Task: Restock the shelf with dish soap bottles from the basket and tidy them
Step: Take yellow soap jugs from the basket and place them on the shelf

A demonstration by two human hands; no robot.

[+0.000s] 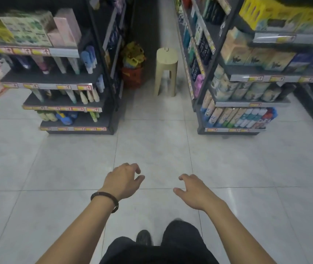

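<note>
A red basket (132, 77) stands on the floor at the mouth of the aisle, piled with yellow and green packs (132, 53). It sits beside the left shelf unit (102, 73), whose end shelves carry bottles and tubes. My left hand (122, 180), with a dark bracelet on the wrist, hangs over the tiled floor with loosely curled fingers and holds nothing. My right hand (193, 191) is beside it, fingers relaxed and spread, also holding nothing. Both hands are far short of the basket and the shelves.
A beige plastic stool (166, 69) stands in the aisle to the right of the basket. The right shelf unit (237, 103) holds boxed and wrapped goods. Pale floor tiles (152, 145) stretch between me and the shelves. My dark trousers and a shoe (143, 237) show below.
</note>
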